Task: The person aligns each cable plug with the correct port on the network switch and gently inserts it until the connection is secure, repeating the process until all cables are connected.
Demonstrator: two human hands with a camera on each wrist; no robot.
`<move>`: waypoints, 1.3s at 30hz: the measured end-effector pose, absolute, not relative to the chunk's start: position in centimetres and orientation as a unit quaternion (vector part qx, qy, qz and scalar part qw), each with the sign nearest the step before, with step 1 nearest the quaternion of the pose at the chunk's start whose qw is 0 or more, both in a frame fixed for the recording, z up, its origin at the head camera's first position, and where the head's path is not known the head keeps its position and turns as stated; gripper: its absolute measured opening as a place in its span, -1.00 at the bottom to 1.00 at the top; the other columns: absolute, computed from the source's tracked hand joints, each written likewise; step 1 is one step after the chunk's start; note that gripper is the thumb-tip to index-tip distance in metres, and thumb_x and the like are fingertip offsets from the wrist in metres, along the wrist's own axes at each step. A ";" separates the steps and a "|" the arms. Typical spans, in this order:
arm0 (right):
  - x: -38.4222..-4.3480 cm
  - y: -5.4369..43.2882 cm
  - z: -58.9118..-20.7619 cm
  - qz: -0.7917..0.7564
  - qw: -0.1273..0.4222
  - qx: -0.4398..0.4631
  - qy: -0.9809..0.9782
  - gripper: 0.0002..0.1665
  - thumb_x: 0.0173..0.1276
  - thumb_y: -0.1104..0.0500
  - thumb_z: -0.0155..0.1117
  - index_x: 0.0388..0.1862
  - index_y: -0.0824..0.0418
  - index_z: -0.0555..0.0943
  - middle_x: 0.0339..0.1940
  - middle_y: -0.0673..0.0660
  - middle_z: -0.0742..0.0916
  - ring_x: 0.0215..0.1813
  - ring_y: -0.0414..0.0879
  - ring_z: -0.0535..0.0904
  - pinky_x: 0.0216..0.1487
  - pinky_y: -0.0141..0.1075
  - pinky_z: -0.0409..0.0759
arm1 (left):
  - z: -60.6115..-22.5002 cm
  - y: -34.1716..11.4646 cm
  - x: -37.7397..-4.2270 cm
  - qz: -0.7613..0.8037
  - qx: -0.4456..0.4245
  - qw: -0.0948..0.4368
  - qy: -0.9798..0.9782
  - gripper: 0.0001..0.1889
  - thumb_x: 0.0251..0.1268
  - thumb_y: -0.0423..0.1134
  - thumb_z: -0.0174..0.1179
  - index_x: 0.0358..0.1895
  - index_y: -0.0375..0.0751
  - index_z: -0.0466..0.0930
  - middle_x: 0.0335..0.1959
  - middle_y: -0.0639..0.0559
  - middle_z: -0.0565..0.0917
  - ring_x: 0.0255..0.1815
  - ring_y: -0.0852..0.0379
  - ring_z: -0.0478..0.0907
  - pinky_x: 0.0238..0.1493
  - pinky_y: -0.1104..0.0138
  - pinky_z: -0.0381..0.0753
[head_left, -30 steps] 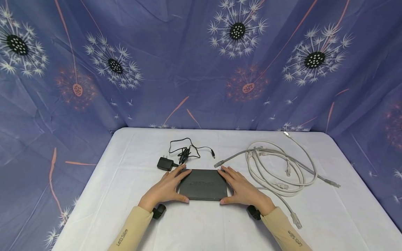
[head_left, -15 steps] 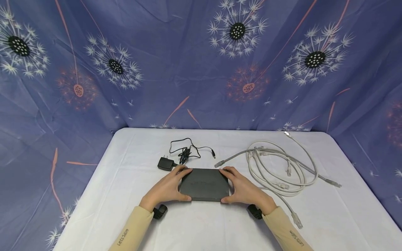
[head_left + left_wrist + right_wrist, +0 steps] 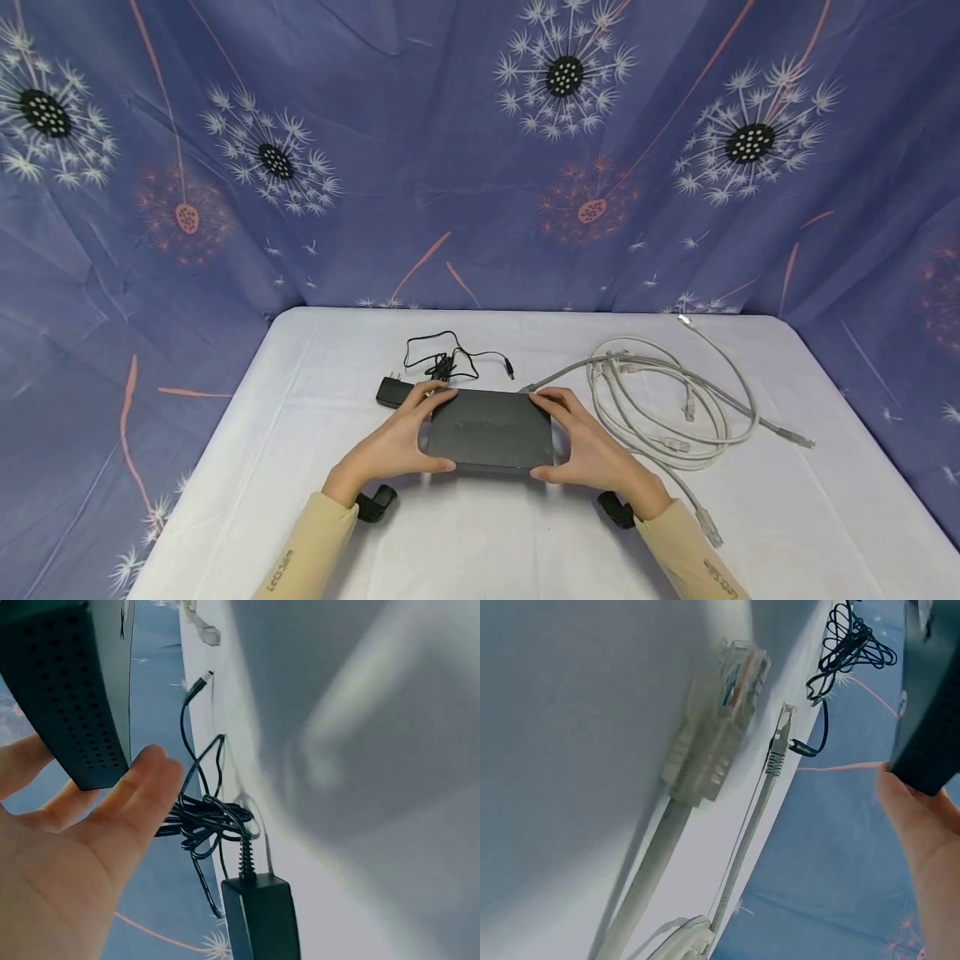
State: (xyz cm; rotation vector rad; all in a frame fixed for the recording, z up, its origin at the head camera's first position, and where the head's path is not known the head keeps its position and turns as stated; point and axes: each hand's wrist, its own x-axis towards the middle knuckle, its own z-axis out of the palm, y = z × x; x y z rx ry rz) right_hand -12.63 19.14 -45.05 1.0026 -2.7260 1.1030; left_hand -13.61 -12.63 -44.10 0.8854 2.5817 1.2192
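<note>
Both hands hold a flat dark grey network switch (image 3: 491, 429) by its two ends, raised off the white table. Its top carries a faint raised logo, and rows of vent holes show on its end in the left wrist view. The left hand (image 3: 397, 437) grips the left end, thumb at the near edge and fingers at the far edge. The right hand (image 3: 588, 446) grips the right end the same way. Just beyond the left fingers lies a black power adapter (image 3: 392, 392), partly hidden by that hand, with its bundled cord (image 3: 442, 365).
Coiled pale network cables (image 3: 667, 408) lie on the right of the table. One clear plug (image 3: 708, 529) points toward the near side, close to the right forearm. A grey cable's plug (image 3: 527, 388) sits just behind the switch. A blue dandelion-print curtain (image 3: 420, 167) hangs behind.
Both hands have tightened on the switch's ends and lifted it off the table, slightly away from the body. It now overlaps part of the adapter's cord and the grey cable's plug.
</note>
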 end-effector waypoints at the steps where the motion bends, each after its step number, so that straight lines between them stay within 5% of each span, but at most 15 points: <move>1: -12.6 19.2 -45.0 0.358 0.023 0.324 -0.875 0.11 -0.02 -0.09 0.55 0.46 0.22 0.24 0.37 0.14 0.29 0.33 0.07 0.29 0.11 0.06 0.40 | -44.0 -12.6 -13.6 0.413 0.299 0.077 0.857 -0.03 -0.06 -0.12 0.50 0.46 -0.13 0.16 0.44 -0.09 0.04 0.31 -0.03 0.25 0.14 0.05 0.39; 11: -12.1 19.4 -45.3 0.385 0.076 0.332 -0.857 0.10 -0.02 -0.09 0.55 0.44 0.24 0.26 0.35 0.09 0.30 0.28 0.00 0.31 0.11 0.05 0.38 | -43.7 -12.4 -13.6 0.465 0.310 0.064 0.827 -0.03 -0.01 -0.08 0.48 0.48 -0.11 0.13 0.48 -0.10 -0.04 0.44 -0.08 0.04 0.25 0.01 0.28; 20: -11.8 18.8 -44.8 0.402 0.115 0.313 -0.853 0.10 -0.02 -0.15 0.52 0.45 0.21 0.27 0.33 0.12 0.32 0.26 0.01 0.31 0.11 0.00 0.37 | -43.5 -11.5 -13.3 0.524 0.264 0.025 0.809 -0.09 0.02 -0.22 0.46 0.47 -0.08 0.17 0.50 -0.05 -0.08 0.43 -0.12 0.06 0.24 -0.09 0.22; 39: -11.6 17.4 -45.1 0.441 0.208 0.309 -0.816 0.08 0.10 -0.33 0.33 0.39 0.35 0.31 0.30 0.31 0.34 0.23 0.15 0.33 0.16 -0.16 0.36 | -42.4 -9.5 -12.3 0.558 0.144 -0.024 0.817 -0.19 0.05 -0.11 0.43 0.43 0.10 0.28 0.46 -0.12 0.14 0.45 -0.15 0.02 0.27 -0.21 0.06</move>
